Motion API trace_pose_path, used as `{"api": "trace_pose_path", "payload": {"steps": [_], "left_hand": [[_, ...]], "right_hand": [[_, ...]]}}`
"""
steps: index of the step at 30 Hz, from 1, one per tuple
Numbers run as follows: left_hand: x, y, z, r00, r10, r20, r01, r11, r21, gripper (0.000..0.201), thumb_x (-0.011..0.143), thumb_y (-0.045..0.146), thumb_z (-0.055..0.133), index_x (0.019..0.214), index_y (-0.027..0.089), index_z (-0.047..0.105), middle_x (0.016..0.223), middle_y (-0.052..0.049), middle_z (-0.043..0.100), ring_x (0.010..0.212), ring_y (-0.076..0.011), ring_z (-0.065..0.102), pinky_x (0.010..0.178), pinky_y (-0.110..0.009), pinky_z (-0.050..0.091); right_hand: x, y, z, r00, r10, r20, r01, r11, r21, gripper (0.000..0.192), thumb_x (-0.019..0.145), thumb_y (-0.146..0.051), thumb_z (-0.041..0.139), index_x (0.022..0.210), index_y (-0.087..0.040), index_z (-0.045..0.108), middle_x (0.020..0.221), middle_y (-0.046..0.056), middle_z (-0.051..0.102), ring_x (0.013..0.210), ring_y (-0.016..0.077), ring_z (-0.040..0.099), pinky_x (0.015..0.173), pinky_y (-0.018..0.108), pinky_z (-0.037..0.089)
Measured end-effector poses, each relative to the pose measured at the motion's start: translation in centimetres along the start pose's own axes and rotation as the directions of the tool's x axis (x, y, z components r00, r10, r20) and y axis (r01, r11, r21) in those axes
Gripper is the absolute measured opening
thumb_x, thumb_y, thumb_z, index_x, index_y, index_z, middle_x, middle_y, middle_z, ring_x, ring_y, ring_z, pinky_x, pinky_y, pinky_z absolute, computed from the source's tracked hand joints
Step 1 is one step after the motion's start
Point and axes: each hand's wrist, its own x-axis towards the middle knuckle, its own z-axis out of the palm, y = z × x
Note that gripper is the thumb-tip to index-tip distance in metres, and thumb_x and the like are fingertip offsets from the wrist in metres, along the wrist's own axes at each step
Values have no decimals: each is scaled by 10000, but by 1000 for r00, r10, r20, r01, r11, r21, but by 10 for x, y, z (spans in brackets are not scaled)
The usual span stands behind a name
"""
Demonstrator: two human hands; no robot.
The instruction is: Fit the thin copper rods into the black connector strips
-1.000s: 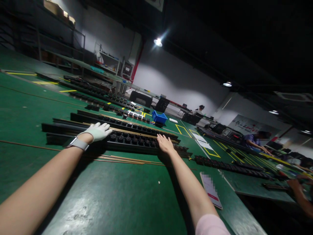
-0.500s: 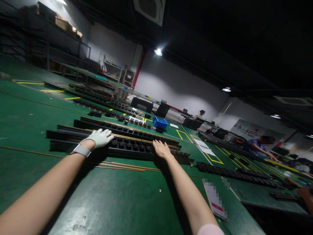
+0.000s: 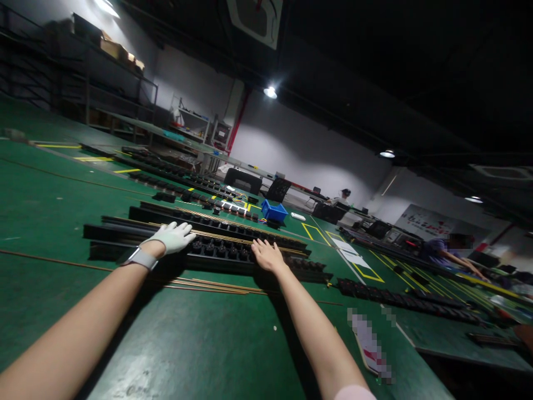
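Long black rails (image 3: 112, 234) lie side by side across the green table, with a row of black round parts (image 3: 219, 248) set along them. Thin brass-coloured rods (image 3: 225, 236) run lengthwise on top. My left hand (image 3: 172, 238), in a pale glove with a grey band at the wrist, rests on the rails towards their left end, fingers stretched out. My bare right hand (image 3: 267, 255) lies with spread fingers over the row of black parts further right. Whether either palm presses on a rod is hidden. More loose rods (image 3: 216, 285) lie on the table in front of the rails.
Behind the rails stand a blue bin (image 3: 273, 211) and a white object (image 3: 298, 216). White papers (image 3: 350, 251) lie to the right. A blurred-out phone (image 3: 372, 347) sits near the front right. More black strips (image 3: 400, 297) stretch rightward. A co-worker (image 3: 447, 250) leans over the table's far right.
My right hand has slid a little left along the black parts. My left hand stays on the rails. The whole view has shifted slightly.
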Motion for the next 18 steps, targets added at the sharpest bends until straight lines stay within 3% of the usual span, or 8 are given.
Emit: {"api": "trace_pose_path", "payload": {"steps": [7,18], "left_hand": [[-1,1,1,1000,-10,-20,9,1000,-8,541,1016,267,464,1491,389,693,1720,-108,478,1526,-454,426,1188,-700,355],[-7,5,-10,1000,-3,4,3,998,-57,547,1017,261,448,1494,363,694,1748,-134,432,1519,-468,420,1188,-714,340]], "right_hand": [[5,-20,4,999,-14,-51,15,1000,8,749,1139,-669,88,1753,-305,316,1806,-4,279,1704,253,168,1377,570,51],[7,-36,2,1000,-17,-9,17,1000,-9,733,1143,-647,97,1748,-307,334,1814,-13,258,1709,252,138,1378,559,37]]}}
